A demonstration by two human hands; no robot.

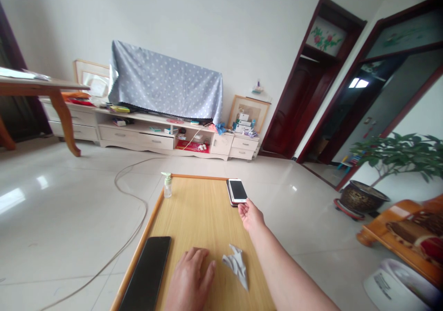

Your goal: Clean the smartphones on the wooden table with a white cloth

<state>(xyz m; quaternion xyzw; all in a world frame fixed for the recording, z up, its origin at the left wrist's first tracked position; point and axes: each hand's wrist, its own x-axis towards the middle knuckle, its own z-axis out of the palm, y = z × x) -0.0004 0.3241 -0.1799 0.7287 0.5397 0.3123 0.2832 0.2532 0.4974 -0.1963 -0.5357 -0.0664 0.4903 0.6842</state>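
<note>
My right hand (251, 215) reaches to the far right corner of the wooden table (197, 214). Its thumb and fingers pinch the near edge of a white smartphone (238, 190) with a dark screen. Beneath that phone shows the edge of at least one darker phone or case (229, 195). My left hand (194, 274) rests palm down on the near part of the table, thumb apart from the fingers, holding nothing. Between my hands lies a crumpled grey cloth (236, 265). Left of my left hand is a large black tablet-like slab (147, 274), lying flat along the table's edge.
A small clear pump bottle (167, 186) with a green top stands at the far left corner. A cable (138, 223) snakes over the tiled floor. A white bucket (398, 285), a wooden chair (401, 223) and a potted plant (365, 195) are on the right. A low cabinet (138, 138) lines the wall.
</note>
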